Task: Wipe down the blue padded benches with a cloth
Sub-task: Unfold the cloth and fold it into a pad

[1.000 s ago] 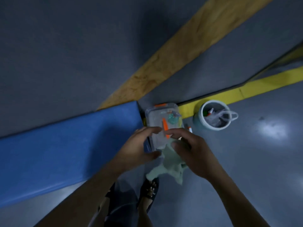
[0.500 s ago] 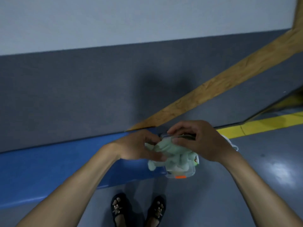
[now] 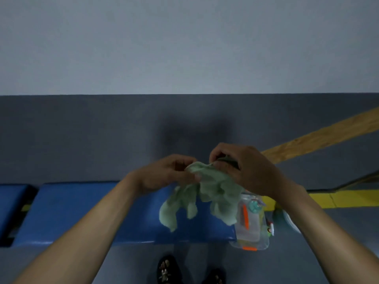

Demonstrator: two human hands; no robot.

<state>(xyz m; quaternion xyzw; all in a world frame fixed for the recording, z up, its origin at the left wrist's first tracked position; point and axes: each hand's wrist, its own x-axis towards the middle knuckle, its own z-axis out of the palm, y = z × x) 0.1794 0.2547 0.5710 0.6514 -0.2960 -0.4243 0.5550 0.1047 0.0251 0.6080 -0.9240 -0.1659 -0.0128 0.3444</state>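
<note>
You hold the green cloth (image 3: 207, 193) bunched between both hands, left hand (image 3: 168, 173) and right hand (image 3: 244, 169) pinching its top edge, and it hangs directly above the blue bench (image 3: 92, 210), whose length runs leftward.

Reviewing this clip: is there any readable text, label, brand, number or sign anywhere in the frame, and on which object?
None can be read.
Clear box: coloured items inside, any print too blurred to tell.
Cloth, held by left hand and right hand: no print.
Blue bench, wall, yellow floor line: no text or signs.
</note>
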